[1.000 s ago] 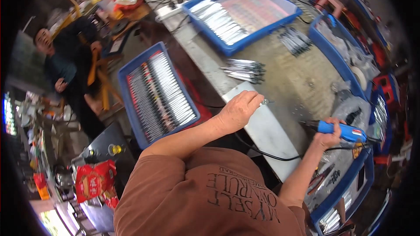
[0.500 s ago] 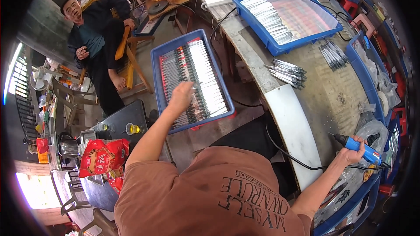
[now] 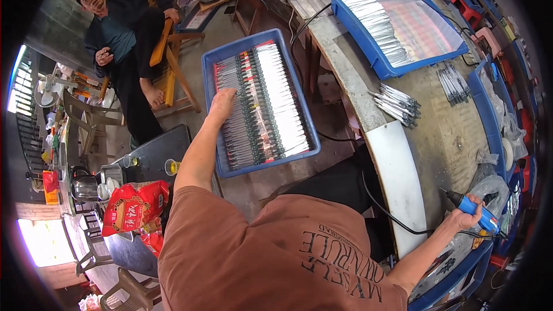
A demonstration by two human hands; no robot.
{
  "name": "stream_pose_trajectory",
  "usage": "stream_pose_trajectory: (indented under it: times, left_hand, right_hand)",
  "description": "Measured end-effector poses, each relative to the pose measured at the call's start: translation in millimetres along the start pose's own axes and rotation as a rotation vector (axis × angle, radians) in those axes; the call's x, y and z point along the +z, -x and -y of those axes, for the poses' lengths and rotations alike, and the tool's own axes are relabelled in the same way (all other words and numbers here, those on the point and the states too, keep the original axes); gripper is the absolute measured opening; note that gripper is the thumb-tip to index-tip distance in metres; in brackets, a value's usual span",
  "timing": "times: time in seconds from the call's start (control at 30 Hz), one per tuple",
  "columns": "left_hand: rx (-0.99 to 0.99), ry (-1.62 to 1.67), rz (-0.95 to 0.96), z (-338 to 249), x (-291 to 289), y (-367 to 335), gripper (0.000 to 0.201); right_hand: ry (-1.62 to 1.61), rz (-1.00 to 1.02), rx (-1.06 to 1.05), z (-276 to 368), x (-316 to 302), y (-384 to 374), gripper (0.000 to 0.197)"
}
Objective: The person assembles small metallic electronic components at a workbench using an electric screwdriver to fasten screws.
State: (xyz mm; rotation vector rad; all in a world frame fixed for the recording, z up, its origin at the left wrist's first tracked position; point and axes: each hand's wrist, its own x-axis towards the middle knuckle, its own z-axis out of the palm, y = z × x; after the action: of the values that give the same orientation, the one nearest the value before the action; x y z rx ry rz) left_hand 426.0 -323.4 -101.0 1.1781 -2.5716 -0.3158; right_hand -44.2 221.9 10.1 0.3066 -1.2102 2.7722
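The blue tray [image 3: 268,163] with rows of pens [image 3: 279,98] is in front of the person, and the left hand [image 3: 222,103] is above its left part. The fingers of this hand are bent and near together, at the row of grey pens; I cannot tell if they have hold of one. Far to the right of the tray, the right hand [image 3: 468,214] is closed firmly around a blue power tool [image 3: 488,220], whose dark tip points up and left. Also to the right of the tray stands a table [image 3: 429,155], which carries two loose pen bundles [image 3: 396,105]. To the left of the tray, another person [image 3: 121,40] sits.
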Motion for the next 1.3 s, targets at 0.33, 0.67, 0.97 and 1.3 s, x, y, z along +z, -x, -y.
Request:
stream_pose_trajectory:
  times: [0.33,0.67,0.97,1.3]
  left_hand:
    - [0.077,-0.002,0.039,8.7,11.4,-11.0,0.015]
    - [0.027,-0.046,0.100,12.2,14.8,-5.8,0.014]
    - [0.082,-0.051,-0.077,-32.5,1.3,-8.9,0.022]
    - [0.721,0.486,-0.114,-253.5,-48.6,-33.7,0.019]
  right_hand:
    - [0.022,0.050,-0.012,5.0,-2.6,-0.7,0.023]
    - [0.029,0.024,-0.025,2.1,-6.6,-3.1,0.021]
    - [-0.046,0.009,-0.002,6.8,-6.5,0.6,0.022]
    - [-0.092,-0.076,-0.015,-3.8,32.9,23.7,0.028]
